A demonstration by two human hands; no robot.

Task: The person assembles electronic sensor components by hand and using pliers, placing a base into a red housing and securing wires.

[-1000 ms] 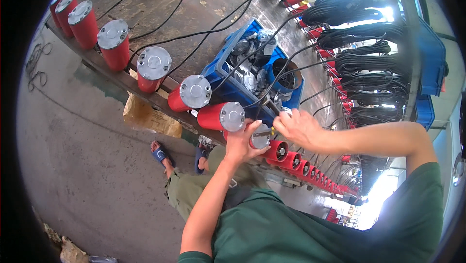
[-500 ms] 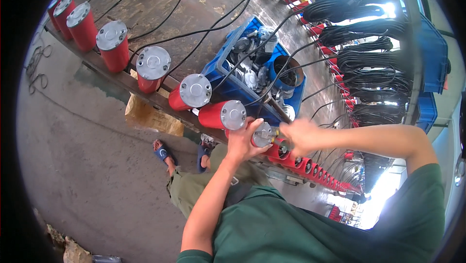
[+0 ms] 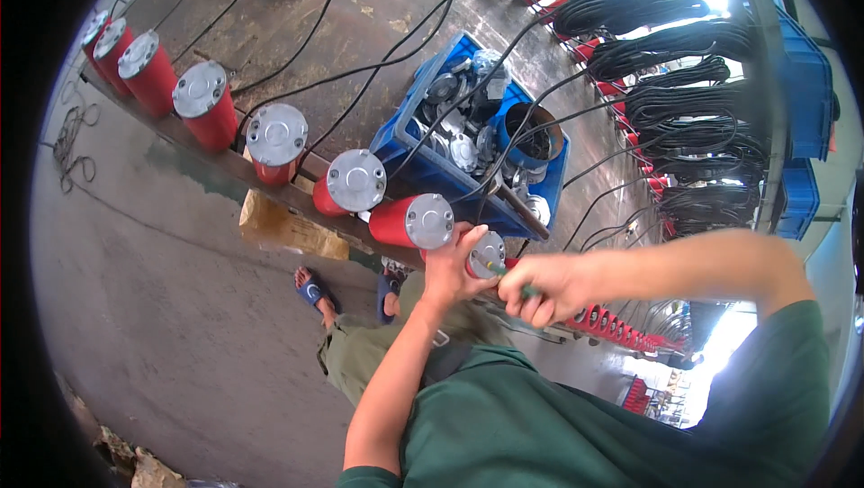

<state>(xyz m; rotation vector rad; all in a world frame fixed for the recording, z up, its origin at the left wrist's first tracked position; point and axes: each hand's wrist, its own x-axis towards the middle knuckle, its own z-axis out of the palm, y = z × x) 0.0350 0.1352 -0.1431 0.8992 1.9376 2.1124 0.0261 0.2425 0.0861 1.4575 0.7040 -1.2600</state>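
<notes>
Silver-capped and red, a cylindrical housing (image 3: 489,248) sits just below and right of the frame's centre. Curved half-open, the left hand (image 3: 449,270) grips its side, hiding most of its body. The right hand (image 3: 547,288), fingers curled, grips a slim green-handled tool (image 3: 528,291); blur softens that hand, and the tool's tip is hard to make out.

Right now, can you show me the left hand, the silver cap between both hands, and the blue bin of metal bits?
Left hand (image 3: 446,268): head view, on the back of the hand.
Silver cap (image 3: 486,249): head view, on its round face.
Blue bin (image 3: 436,173): head view, on its near outer wall.
</notes>
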